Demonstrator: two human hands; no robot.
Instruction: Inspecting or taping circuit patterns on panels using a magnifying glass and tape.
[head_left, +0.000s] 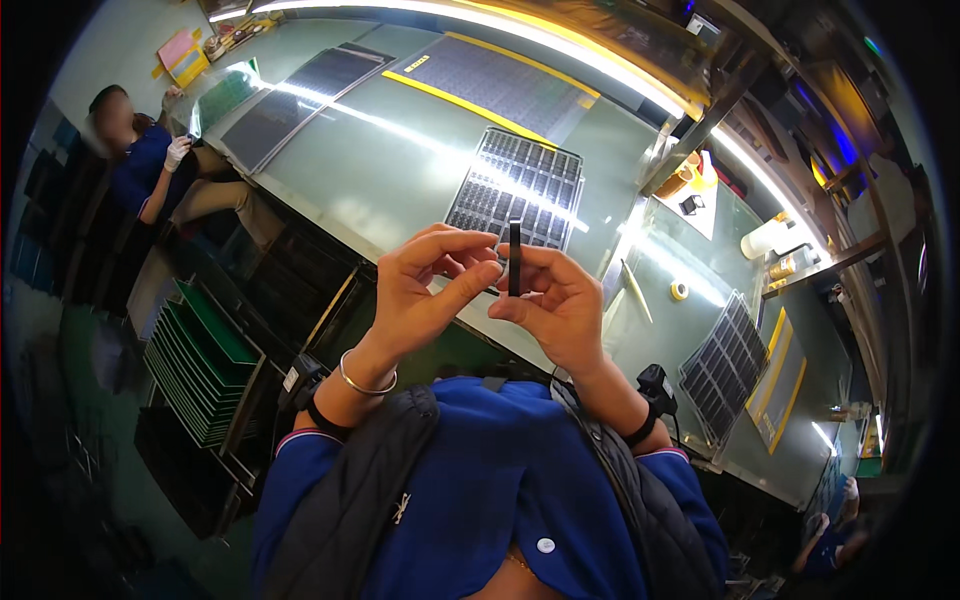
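One black strip (515, 262) is pinched in the right hand (558, 295); I can't tell if the left hand (422, 288) touches it. They cover a dark tray's (520, 180) edge.

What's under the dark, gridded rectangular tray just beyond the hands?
Glossy grey-green tabletop shows around the tray; whatever lies directly beneath is covered. The left hand, right hand and thin upright black strip hide part of its near edge.

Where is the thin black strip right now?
Near the head view's centre, the thin black strip is held upright in the right hand, beside the left hand, with the gridded panel beyond.
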